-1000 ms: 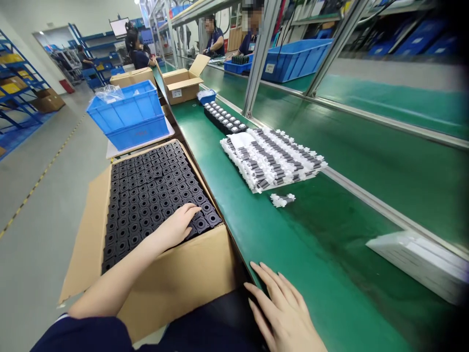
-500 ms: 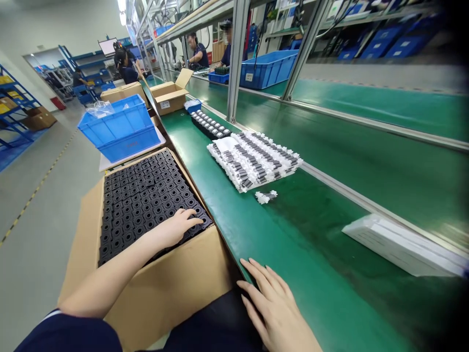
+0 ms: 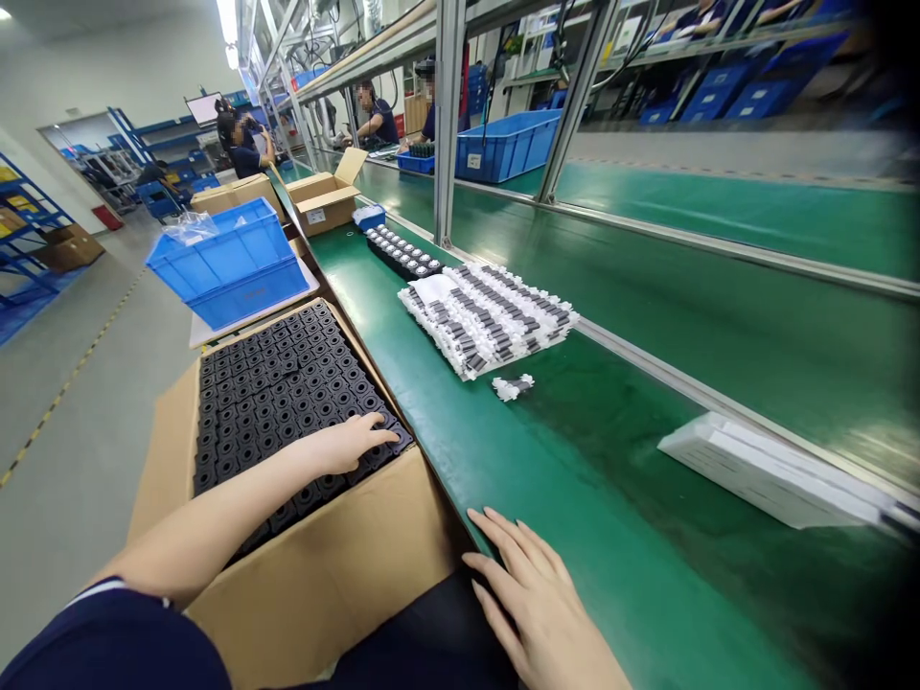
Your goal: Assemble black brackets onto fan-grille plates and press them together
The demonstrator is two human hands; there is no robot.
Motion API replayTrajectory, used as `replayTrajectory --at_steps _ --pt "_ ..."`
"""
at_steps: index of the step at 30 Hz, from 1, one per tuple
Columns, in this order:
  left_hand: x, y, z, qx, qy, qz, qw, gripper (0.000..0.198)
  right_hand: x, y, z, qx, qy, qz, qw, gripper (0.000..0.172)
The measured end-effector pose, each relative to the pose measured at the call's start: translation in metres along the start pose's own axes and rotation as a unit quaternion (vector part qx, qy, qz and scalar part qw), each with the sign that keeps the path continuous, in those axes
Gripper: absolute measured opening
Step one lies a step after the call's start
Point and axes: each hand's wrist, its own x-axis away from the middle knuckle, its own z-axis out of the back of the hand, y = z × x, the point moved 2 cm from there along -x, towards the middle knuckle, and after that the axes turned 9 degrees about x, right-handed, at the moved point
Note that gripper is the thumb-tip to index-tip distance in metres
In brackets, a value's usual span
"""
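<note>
Hardly anything has shifted since a second ago: the left hand still lies on the black parts, fingers stretched loosely over the near right corner of the layer, gripping nothing that shows. These parts fill the open cardboard box just beside the green table. The right hand stays flat and open, palm down on the table's near edge. Farther out lie a small white piece, a sheet of white-and-black parts and a white tray. A blue crate stands behind the box.
</note>
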Motion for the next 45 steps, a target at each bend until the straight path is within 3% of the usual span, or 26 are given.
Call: replayTrajectory --at_steps 6,13,18,23,26,28,31,33,36,38,41,43,45 --pt "-0.008 -0.005 0.004 -0.002 -0.034 -0.011 0.999 0.089 0.0 0.0 -0.001 0.0 0.007 0.003 1.0 0.02" --pt "-0.001 -0.002 0.011 0.024 -0.039 -0.032 0.998 0.091 -0.001 0.0 0.0 0.009 0.012 0.01 1.0 0.019" --pt "0.007 -0.004 0.014 0.08 -0.009 -0.028 0.996 0.092 0.0 0.001 0.001 0.007 0.009 0.006 1.0 0.019" --pt "0.023 -0.01 0.026 0.203 0.074 -0.036 0.976 0.087 0.0 0.0 0.004 -0.005 -0.003 0.001 1.0 0.019" --pt "0.041 -0.02 0.034 0.318 0.155 -0.051 0.934 0.078 0.0 -0.001 0.004 -0.023 -0.014 -0.011 1.0 0.02" --pt "0.054 -0.029 0.035 0.409 0.223 -0.064 0.883 0.077 0.0 -0.001 0.003 -0.039 -0.026 -0.019 0.999 0.021" --pt "0.071 -0.038 0.022 0.536 0.34 -0.098 0.766 0.076 0.001 0.0 0.002 -0.063 -0.046 -0.032 0.996 0.023" --pt "0.075 -0.038 0.007 0.6 0.401 -0.125 0.68 0.062 0.001 0.0 0.002 -0.076 -0.055 -0.04 0.995 0.024" --pt "0.066 -0.026 -0.017 0.662 0.451 -0.161 0.576 0.047 0.001 -0.001 0.003 -0.087 -0.063 -0.046 0.993 0.025" --pt "0.049 -0.01 -0.028 0.685 0.465 -0.186 0.529 0.045 0.0 -0.002 0.004 -0.089 -0.069 -0.048 0.992 0.025" --pt "0.019 0.018 -0.032 0.695 0.462 -0.211 0.51 0.05 0.001 -0.004 0.006 -0.086 -0.08 -0.052 0.992 0.026" --pt "0.008 0.032 -0.025 0.683 0.45 -0.208 0.537 0.055 0.002 -0.006 0.007 -0.084 -0.085 -0.055 0.991 0.027" --pt "0.011 0.037 -0.012 0.651 0.435 -0.194 0.592 0.062 0.005 -0.007 0.008 -0.086 -0.087 -0.057 0.991 0.028"
